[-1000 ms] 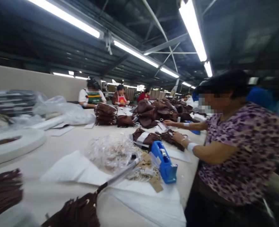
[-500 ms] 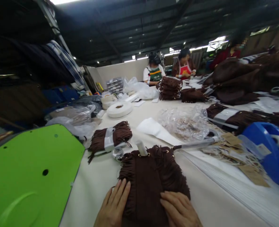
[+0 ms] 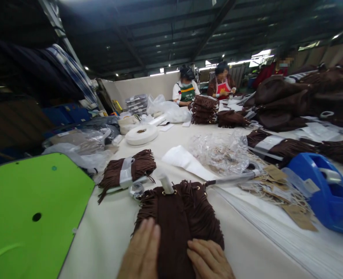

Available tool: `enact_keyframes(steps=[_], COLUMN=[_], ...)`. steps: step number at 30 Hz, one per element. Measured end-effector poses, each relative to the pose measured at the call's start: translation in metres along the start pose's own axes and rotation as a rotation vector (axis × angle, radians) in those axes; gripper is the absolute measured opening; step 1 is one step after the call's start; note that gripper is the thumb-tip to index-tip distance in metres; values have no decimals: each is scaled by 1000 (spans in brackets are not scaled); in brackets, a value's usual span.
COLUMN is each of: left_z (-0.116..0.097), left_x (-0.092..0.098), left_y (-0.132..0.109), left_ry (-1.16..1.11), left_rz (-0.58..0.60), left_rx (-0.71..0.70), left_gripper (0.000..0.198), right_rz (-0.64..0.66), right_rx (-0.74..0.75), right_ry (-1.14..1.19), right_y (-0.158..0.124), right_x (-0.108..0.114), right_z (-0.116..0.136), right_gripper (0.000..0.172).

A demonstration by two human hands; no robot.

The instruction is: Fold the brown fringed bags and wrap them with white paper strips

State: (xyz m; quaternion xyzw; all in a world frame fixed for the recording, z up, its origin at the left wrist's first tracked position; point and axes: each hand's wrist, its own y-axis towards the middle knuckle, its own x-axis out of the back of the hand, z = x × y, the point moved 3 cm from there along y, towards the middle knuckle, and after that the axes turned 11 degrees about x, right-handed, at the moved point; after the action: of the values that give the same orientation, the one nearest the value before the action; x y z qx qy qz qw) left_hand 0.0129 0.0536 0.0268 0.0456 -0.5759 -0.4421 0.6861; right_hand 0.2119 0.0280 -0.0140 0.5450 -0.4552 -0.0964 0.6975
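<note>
A dark brown fringed bag (image 3: 173,221) lies flat on the table in front of me, with metal eyelets along its far edge. A white wrapped strip (image 3: 167,183) sticks up at that edge, and a plastic-wrapped strap (image 3: 232,178) runs off to the right. My left hand (image 3: 142,250), slightly blurred, has its fingers stretched out over the bag's left fringe. On the bag's right half rests my right hand (image 3: 208,257), fingers extended and flat. The bag's near end is cut off by the frame.
A green board (image 3: 34,209) stands at the left. Beyond the bag are a banded fringed bundle (image 3: 127,170), a white tape roll (image 3: 141,134) and clear plastic bags (image 3: 220,151). Tags (image 3: 297,215) and a blue tape dispenser (image 3: 324,192) sit at the right. Co-workers (image 3: 186,91) are across the table.
The view has shifted slightly, so most things appear further left. My left hand has lifted or slid a little over the fringe; my right hand stays on the bag.
</note>
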Motion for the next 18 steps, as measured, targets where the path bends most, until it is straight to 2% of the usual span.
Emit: enact_keyframes(steps=[2,3,6,8,10,13,16,18], left_z=[-38,-53,-80,-82,-78,-73,-76,-80], left_x=[-17,-29,-57,-65,-65,-63,-65,-69], left_y=[13,15,8,-1,-5,-4,-3,-4], left_ry=[-62,-61,-77,-100,-99,-58,-86,-139], left_rz=[-89,-120,-134,-148,-170,-151,-147,-171], left_rx=[-12,58,179,196,165,118,169,235], left_gripper=[48,40,35,35,32,33,36,38], right_rz=[27,42,134,231,329,453,428,339], right_rx=[27,34,62,62,1,-259,-536,-538], right_ry=[8,11,30,50,48,-145,-464,-513], right_y=[1,3,20,34,43,40,26,25], right_x=[4,6,5,-7,-22,-34,-18,-5], right_z=[-4,-6,-10,-12,-22,-60,-103,-111], right_gripper=[27,27,26,28,27,29,37,34])
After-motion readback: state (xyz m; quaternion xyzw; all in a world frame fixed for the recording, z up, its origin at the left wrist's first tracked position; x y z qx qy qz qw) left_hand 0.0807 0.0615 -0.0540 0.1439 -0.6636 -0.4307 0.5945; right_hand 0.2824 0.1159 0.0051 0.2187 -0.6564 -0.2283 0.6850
